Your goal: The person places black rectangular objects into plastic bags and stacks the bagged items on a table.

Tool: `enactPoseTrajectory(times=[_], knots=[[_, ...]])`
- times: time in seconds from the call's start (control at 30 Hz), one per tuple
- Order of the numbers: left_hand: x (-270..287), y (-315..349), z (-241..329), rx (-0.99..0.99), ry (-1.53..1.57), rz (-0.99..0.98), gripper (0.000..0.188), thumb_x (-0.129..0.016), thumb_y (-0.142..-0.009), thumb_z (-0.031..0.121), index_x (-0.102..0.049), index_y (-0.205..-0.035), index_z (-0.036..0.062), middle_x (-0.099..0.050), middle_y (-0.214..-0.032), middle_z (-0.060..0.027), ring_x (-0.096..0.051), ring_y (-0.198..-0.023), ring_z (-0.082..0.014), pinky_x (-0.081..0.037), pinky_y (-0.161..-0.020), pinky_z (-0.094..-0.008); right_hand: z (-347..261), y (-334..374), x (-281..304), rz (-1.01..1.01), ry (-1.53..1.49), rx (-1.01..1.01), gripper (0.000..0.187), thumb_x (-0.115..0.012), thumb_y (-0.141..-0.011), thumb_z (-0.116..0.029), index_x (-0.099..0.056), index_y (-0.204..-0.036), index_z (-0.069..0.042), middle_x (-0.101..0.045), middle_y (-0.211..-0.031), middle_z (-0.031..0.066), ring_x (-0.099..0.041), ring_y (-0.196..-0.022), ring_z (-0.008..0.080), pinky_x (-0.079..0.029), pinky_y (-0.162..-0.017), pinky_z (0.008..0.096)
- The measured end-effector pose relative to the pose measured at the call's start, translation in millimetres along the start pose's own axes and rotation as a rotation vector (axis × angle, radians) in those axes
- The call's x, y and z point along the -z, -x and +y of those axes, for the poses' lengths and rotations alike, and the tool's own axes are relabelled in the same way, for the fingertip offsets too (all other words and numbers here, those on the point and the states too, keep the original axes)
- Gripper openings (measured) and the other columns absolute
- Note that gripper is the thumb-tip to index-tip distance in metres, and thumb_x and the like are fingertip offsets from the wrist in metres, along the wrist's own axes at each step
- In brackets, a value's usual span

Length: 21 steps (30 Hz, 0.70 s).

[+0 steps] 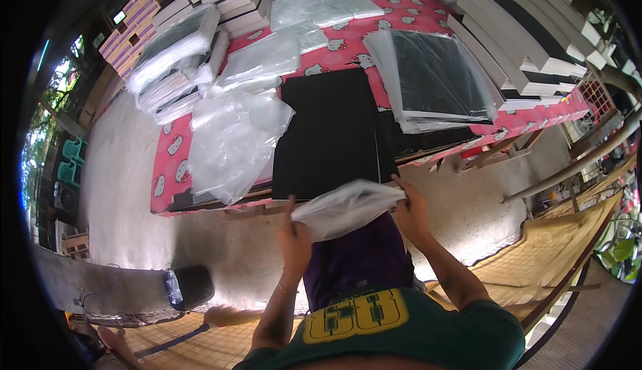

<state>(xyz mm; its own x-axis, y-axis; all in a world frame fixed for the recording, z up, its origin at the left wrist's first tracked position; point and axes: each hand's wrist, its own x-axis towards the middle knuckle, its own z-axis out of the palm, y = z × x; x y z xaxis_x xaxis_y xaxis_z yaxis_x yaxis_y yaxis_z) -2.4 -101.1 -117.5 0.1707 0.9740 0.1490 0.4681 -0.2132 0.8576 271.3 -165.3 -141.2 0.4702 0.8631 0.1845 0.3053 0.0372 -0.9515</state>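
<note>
A clear plastic bag [351, 208] is stretched between my two hands at the table's near edge, slightly blurred. My left hand [294, 236] pinches its left end, and my right hand [411, 209] grips its right corner. Just beyond the bag lies a flat black rectangular board [328, 136], its near edge close to my fingers. Left of the board, a loose heap of clear plastic bags [234, 143] spreads over the table. To the right rests a pile of black sheets wrapped in clear plastic [435, 79].
A pink patterned cloth covers the table [401, 12]. Tall stacks of thick white blocks with black tops [515, 42] stand at the right. Plastic-wrapped stacks [177, 56] rise at the left. More clear bags [321, 6] lie at the back. A black bin [190, 286] stands at lower left.
</note>
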Motion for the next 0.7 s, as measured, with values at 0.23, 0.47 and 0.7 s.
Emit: enactPoseTrajectory(times=[0.23, 0.47, 0.7], knots=[[11.9, -19.9, -47.8, 0.030, -0.016, 0.260, 0.065, -0.042, -0.078, -0.004, -0.034, -0.142, -0.0005, -0.063, -0.111, -0.0228, -0.051, -0.061, -0.0184, -0.044, -0.059, -0.0300, -22.3, 16.5, -18.2, -0.130, 0.019, -0.175, 0.054, -0.047, -0.086, 0.004, -0.041, -0.139, -0.004, -0.065, -0.094, 0.0178, -0.063, -0.065, 0.0183, -0.052, -0.063, 0.0292], [38.5, -43.1, -46.1, 0.083, -0.222, 0.090, 0.054, -0.042, -0.077, -0.004, -0.051, -0.130, -0.0005, -0.067, -0.092, -0.0185, -0.061, -0.067, -0.0206, -0.047, -0.063, -0.0285, -6.5, 36.3, -41.3, -0.096, 0.004, -0.040, 0.057, -0.049, -0.086, 0.005, -0.038, -0.141, -0.003, -0.064, -0.088, 0.0152, -0.063, -0.067, 0.0184, -0.051, -0.064, 0.0300], [38.8, -12.9, -1.9, 0.131, 0.395, 0.017, 0.028, -0.055, -0.077, -0.003, -0.064, -0.103, -0.0019, -0.062, -0.076, -0.0060, -0.057, -0.057, -0.0109, -0.048, -0.054, -0.0275, -45.1, 25.2, 5.0, 0.111, -0.216, -0.147, 0.037, -0.051, -0.087, 0.004, -0.051, -0.124, -0.001, -0.063, -0.084, 0.0103, -0.061, -0.066, 0.0136, -0.051, -0.060, 0.0272]])
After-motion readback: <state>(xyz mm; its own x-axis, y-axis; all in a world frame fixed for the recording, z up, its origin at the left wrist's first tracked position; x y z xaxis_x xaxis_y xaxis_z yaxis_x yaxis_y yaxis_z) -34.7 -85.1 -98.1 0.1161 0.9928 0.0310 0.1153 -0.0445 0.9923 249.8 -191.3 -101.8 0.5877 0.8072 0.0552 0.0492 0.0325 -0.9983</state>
